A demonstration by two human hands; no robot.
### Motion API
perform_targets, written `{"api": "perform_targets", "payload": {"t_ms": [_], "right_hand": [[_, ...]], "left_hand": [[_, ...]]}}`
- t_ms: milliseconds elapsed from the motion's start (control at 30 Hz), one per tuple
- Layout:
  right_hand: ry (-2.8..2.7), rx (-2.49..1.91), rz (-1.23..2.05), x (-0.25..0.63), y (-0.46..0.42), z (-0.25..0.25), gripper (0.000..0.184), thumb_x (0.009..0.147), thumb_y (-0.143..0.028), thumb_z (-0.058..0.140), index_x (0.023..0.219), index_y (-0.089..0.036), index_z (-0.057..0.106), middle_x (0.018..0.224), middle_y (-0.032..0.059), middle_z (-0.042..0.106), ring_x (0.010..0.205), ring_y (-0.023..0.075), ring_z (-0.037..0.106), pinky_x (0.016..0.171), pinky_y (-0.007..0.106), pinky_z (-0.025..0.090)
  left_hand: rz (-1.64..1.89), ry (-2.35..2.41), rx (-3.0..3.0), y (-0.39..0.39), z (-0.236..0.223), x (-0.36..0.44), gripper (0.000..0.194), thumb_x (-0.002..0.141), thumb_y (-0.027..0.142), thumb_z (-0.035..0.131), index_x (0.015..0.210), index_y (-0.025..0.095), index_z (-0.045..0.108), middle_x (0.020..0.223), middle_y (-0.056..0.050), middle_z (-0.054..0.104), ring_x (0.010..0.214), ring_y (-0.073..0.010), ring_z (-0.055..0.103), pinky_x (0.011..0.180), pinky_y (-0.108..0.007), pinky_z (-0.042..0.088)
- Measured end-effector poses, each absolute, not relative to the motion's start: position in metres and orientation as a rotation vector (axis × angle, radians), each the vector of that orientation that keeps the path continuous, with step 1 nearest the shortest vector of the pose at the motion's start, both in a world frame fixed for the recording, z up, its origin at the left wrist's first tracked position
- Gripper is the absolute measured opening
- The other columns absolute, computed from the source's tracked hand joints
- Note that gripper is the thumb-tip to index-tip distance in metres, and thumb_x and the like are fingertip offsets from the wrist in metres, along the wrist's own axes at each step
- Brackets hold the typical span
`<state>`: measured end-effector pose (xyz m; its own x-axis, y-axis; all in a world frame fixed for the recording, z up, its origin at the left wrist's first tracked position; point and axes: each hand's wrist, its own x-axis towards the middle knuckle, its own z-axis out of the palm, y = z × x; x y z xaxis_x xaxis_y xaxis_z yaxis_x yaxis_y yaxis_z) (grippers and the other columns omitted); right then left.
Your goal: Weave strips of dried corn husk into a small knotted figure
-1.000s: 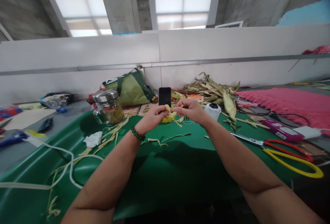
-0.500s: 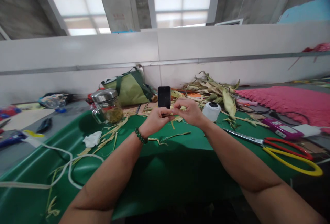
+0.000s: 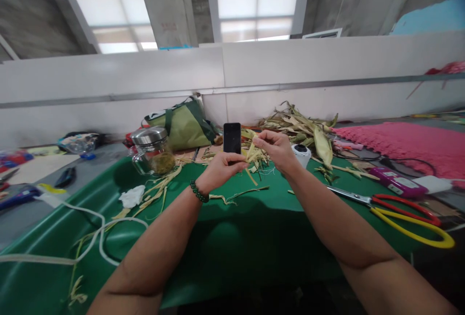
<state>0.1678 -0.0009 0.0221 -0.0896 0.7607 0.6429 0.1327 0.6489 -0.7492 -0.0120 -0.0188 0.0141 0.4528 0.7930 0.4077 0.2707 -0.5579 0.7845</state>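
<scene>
**Pale husk strip pinched between two bare hands over a green cloth**

From where I stand, white cord [image 3: 100,235] loops over the left of the green cloth [image 3: 283,203], with a glass jar [image 3: 152,155] behind it. Further right, the left hand [image 3: 223,169] has thumb and fingers closed narrowly on the lower end of the husk strip [image 3: 251,151], low in front of the phone [image 3: 232,138]. The strip slants up to the right hand [image 3: 276,148], whose thumb and forefinger pinch its upper end. Beyond sit a white spool [image 3: 302,154], the husk pile [image 3: 308,131] and the big scissors [image 3: 366,200].

To handle it well, I'd have the left fingertips grip flat and firm as an anchor, and the right ones work close to the fold, with light, even tension. Dry husk probably splits if tugged hard across the grain.

As for what's hard to see, the left fingers cover the strip's lower end, and whether it's one strip or several folded together, I can't tell. The right fingers hide its top. The right arm blocks part of the spool and seems to cover the scissors' tips, and deep shadow swallows the cloth's near edge.
</scene>
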Motion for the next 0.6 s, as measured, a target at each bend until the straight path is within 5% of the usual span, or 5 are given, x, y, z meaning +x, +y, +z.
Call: {"api": "perform_targets", "payload": {"t_ms": [200, 300, 400, 600], "right_hand": [[-1.711, -0.844, 0.777, 0.164, 0.002, 0.018, 0.043, 0.064, -0.046, 0.073, 0.095, -0.018, 0.060, 0.067, -0.0026, 0.054, 0.054, 0.0094, 0.045, 0.051, 0.024, 0.038], [-1.730, -0.820, 0.629, 0.166, 0.005, 0.018, 0.031, 0.064, -0.040, 0.074, 0.083, -0.018, 0.065, 0.080, 0.0021, 0.060, 0.064, 0.0115, 0.051, 0.057, 0.025, 0.042], [-1.891, -0.739, 0.588, 0.166, 0.004, 0.017, 0.019, 0.071, -0.035, 0.068, 0.068, -0.017, 0.064, 0.070, 0.0018, 0.061, 0.064, 0.0130, 0.053, 0.058, 0.026, 0.041], [-1.946, -0.594, 0.269, 0.156, -0.010, 0.016, 0.022, 0.080, -0.026, 0.057, 0.060, -0.017, 0.054, 0.063, 0.0010, 0.054, 0.062, 0.0124, 0.049, 0.061, 0.027, 0.039]], "left_hand": [[1.118, 0.916, 2.009, -0.014, 0.012, -0.014, 0.030, 0.069, 0.040, 0.068, 0.074, 0.011, 0.071, 0.060, -0.002, 0.058, 0.053, -0.0094, 0.042, 0.049, -0.022, 0.034], [1.129, 0.916, 2.016, -0.014, 0.011, -0.012, 0.028, 0.068, 0.038, 0.068, 0.072, 0.011, 0.071, 0.061, -0.002, 0.060, 0.057, -0.0103, 0.045, 0.052, -0.022, 0.036], [1.075, 0.910, 2.029, -0.016, 0.011, -0.010, 0.028, 0.069, 0.038, 0.066, 0.074, 0.010, 0.071, 0.058, 0.000, 0.057, 0.054, -0.0089, 0.043, 0.052, -0.021, 0.036], [0.986, 0.884, 2.046, -0.016, 0.009, -0.007, 0.027, 0.069, 0.038, 0.068, 0.065, 0.011, 0.067, 0.055, 0.002, 0.051, 0.054, -0.0084, 0.042, 0.051, -0.021, 0.034]]}}
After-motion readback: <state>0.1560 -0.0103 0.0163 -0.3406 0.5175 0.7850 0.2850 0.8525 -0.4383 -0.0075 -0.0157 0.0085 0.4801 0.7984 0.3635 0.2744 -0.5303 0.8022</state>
